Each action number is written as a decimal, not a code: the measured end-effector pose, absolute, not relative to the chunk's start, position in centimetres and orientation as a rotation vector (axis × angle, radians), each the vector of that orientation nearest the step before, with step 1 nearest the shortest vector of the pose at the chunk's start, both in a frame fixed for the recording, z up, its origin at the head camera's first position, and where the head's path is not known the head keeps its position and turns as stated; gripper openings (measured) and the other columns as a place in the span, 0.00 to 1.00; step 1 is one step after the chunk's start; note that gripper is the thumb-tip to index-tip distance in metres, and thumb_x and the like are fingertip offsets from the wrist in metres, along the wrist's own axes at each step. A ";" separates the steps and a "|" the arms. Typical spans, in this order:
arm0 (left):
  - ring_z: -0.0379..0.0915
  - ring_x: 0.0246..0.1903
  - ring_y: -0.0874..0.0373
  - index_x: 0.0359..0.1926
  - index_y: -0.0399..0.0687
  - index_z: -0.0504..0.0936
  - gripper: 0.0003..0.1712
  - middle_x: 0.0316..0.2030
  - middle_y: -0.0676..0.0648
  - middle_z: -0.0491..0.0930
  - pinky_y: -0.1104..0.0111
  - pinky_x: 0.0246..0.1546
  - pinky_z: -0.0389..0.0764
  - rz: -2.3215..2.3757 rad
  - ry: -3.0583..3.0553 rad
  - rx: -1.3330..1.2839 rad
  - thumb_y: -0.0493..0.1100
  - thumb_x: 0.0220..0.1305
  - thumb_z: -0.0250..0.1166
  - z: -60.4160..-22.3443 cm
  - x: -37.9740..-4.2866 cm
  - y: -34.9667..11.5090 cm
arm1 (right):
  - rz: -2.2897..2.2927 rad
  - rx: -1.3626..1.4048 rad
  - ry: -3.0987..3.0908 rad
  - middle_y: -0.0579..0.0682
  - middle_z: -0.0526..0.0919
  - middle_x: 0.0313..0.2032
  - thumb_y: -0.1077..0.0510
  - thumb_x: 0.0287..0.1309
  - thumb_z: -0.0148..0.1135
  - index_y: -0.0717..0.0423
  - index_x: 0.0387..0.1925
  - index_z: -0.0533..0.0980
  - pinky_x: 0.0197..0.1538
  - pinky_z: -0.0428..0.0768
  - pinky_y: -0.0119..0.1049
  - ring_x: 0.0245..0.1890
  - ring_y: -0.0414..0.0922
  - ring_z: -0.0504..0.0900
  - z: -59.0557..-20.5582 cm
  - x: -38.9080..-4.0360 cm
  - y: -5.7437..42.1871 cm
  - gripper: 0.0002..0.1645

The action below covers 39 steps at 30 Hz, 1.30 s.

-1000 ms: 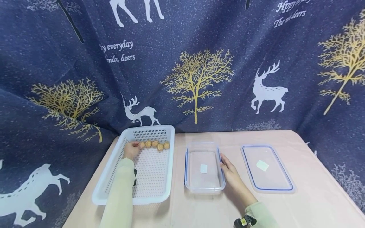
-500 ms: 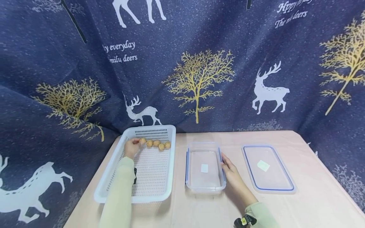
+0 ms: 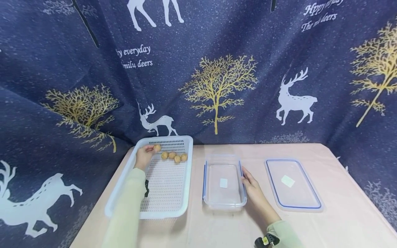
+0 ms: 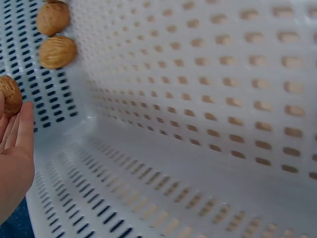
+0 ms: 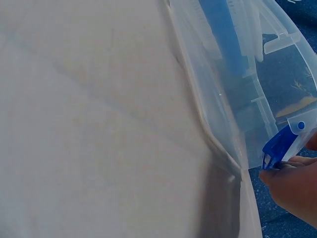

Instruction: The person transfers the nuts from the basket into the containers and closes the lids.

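My left hand pinches a walnut at the back left of the white plastic basket. In the left wrist view that walnut sits at the fingertips, raised beside the slotted end wall. Several other walnuts lie in a loose row on the basket floor near the back, right of the hand. On the right side of the clear food container, my right hand grips the wall; the right wrist view has its fingers and thumb at a blue clip. The container holds no walnuts.
A clear lid with a blue seal lies flat to the right of the container. A pale label shows at the container's base. The pink-covered table ends at a dark blue deer-print cloth behind.
My left hand has lifted the walnut away from the row, upward toward the basket's back wall. The right hand keeps its hold on the container. The head view has shifted slightly.
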<state>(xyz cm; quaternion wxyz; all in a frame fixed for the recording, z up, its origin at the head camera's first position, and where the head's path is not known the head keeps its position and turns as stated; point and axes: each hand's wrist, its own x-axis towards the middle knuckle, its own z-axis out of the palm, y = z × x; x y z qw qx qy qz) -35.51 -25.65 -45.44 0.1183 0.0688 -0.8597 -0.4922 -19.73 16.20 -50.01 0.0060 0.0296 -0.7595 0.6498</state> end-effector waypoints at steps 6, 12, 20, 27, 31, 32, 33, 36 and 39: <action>0.75 0.52 0.41 0.53 0.29 0.77 0.19 0.51 0.30 0.78 0.60 0.52 0.78 -1.496 -2.467 0.197 0.36 0.65 0.63 -43.9 -35.5 -24.8 | 2.040 0.082 -2.384 0.64 0.45 0.73 0.61 0.74 0.36 0.63 0.73 0.45 0.73 0.42 0.53 0.73 0.60 0.42 -50.1 -19.8 16.3 0.31; 0.75 0.53 0.45 0.55 0.32 0.77 0.20 0.53 0.32 0.78 0.66 0.51 0.79 -1.605 -2.424 0.209 0.38 0.64 0.64 -42.2 -35.1 -23.7 | 2.036 0.073 -2.393 0.63 0.45 0.73 0.60 0.74 0.36 0.63 0.73 0.45 0.73 0.42 0.54 0.73 0.60 0.41 -50.1 -19.6 16.3 0.31; 0.76 0.51 0.54 0.58 0.34 0.76 0.25 0.55 0.35 0.77 0.74 0.49 0.77 -1.754 -2.342 0.116 0.40 0.62 0.67 -40.6 -34.3 -22.5 | 2.038 0.069 -2.390 0.63 0.46 0.73 0.60 0.74 0.36 0.63 0.73 0.46 0.73 0.41 0.54 0.73 0.59 0.42 -50.0 -19.6 16.2 0.31; 0.77 0.47 0.58 0.58 0.32 0.76 0.24 0.55 0.33 0.77 0.74 0.50 0.77 -1.820 -2.309 0.036 0.38 0.62 0.66 -38.7 -33.1 -20.9 | 2.063 0.067 -2.385 0.63 0.46 0.73 0.61 0.74 0.36 0.64 0.73 0.46 0.73 0.42 0.54 0.73 0.60 0.41 -49.6 -19.5 16.2 0.31; 0.78 0.44 0.62 0.57 0.34 0.77 0.24 0.54 0.35 0.78 0.73 0.50 0.78 -1.819 -2.312 0.007 0.39 0.62 0.67 -37.9 -32.8 -20.0 | 2.064 0.071 -2.380 0.63 0.45 0.73 0.60 0.74 0.36 0.63 0.73 0.46 0.73 0.41 0.53 0.73 0.59 0.41 -50.1 -19.7 16.3 0.31; 0.78 0.44 0.63 0.57 0.35 0.77 0.23 0.54 0.35 0.78 0.73 0.50 0.78 -1.816 -2.322 0.004 0.39 0.62 0.67 -37.7 -32.7 -19.7 | 2.061 0.072 -2.382 0.64 0.45 0.73 0.60 0.74 0.36 0.63 0.73 0.45 0.73 0.41 0.54 0.73 0.60 0.41 -50.0 -19.7 16.3 0.31; 0.78 0.44 0.63 0.56 0.35 0.78 0.23 0.53 0.36 0.79 0.73 0.50 0.78 -1.812 -2.329 0.003 0.39 0.61 0.67 -37.4 -32.5 -19.4 | 2.060 0.073 -2.382 0.64 0.45 0.73 0.60 0.74 0.36 0.63 0.73 0.45 0.73 0.41 0.54 0.73 0.60 0.41 -50.0 -19.6 16.3 0.31; 0.78 0.45 0.62 0.55 0.37 0.79 0.22 0.53 0.38 0.80 0.72 0.51 0.77 -1.812 -2.340 -0.004 0.40 0.61 0.68 -36.6 -32.0 -18.5 | 2.046 0.066 -2.394 0.64 0.46 0.73 0.59 0.74 0.36 0.63 0.73 0.46 0.73 0.42 0.54 0.73 0.60 0.42 -50.0 -19.6 16.3 0.31; 0.79 0.46 0.59 0.55 0.38 0.80 0.21 0.52 0.39 0.80 0.71 0.51 0.77 -1.830 -2.339 -0.014 0.40 0.60 0.68 -35.8 -31.5 -17.5 | 2.034 0.062 -2.405 0.64 0.45 0.73 0.59 0.75 0.36 0.63 0.73 0.45 0.73 0.42 0.54 0.73 0.60 0.42 -50.0 -19.7 16.3 0.31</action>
